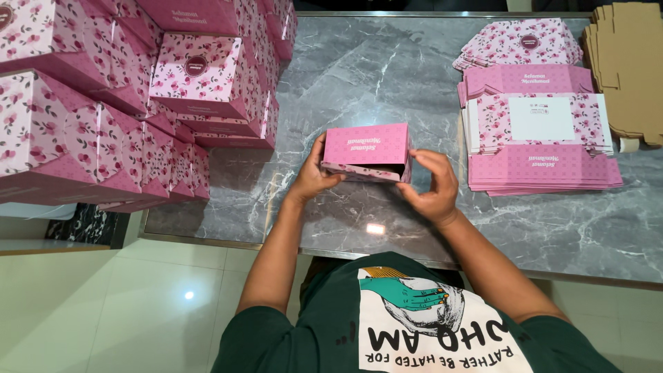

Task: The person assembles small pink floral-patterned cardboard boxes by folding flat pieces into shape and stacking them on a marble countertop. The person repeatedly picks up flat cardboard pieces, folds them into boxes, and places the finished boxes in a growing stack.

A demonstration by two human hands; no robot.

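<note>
Your left hand (314, 173) and right hand (434, 185) grip a half-folded pink box (366, 153); many finished boxes (103, 103) stacked, thick pile of flat blanks (539, 138) left on bench (359, 76).

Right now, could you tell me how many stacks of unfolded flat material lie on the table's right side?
2: a stack of pink flat box blanks and, at the far right edge, a brown cardboard stack, partly out of view.

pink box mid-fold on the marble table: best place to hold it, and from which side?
Take the pink box by its two short end walls, coming in from left and right. It lies with its long side across the view, with the open front flap facing the person, so the ends are the firm faces. The left hand and right hand already grip there, on the gray marble table.
</note>
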